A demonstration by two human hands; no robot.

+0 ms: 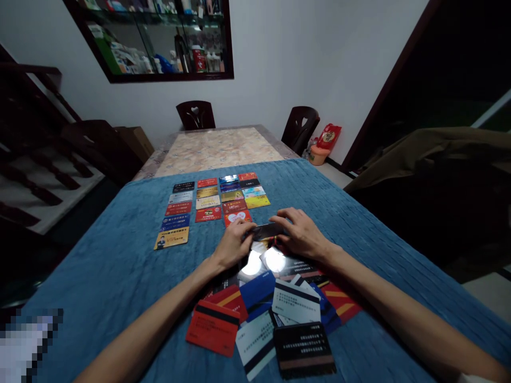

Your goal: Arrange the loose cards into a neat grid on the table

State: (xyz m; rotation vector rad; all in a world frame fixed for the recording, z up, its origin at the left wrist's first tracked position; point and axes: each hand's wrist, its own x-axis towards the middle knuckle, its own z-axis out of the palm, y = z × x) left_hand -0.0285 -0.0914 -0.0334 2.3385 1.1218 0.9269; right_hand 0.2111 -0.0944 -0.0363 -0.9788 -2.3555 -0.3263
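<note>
Between my two hands is a dark card (266,231), tilted up above the blue cloth. My left hand (235,242) pinches its left end, and my right hand (300,232) grips its right end. Beneath and in front of them spreads a loose pile of cards, mostly with stripe or text sides up: a red card (213,327), a blue card (257,292), a white card (296,300) and a black card (304,348). Beyond my left hand, several cards lie in overlapping columns, with a yellow VIP card (172,238) nearest on the left and a red heart card (238,217) close to my fingers.
The blue cloth (120,266) covers the near part of a patterned table (215,149). Dark chairs (300,127) stand at its far end. A glass-shelved cabinet (171,80) is set in the wall. A red bag (329,136) and an orange bucket (319,155) sit on the floor.
</note>
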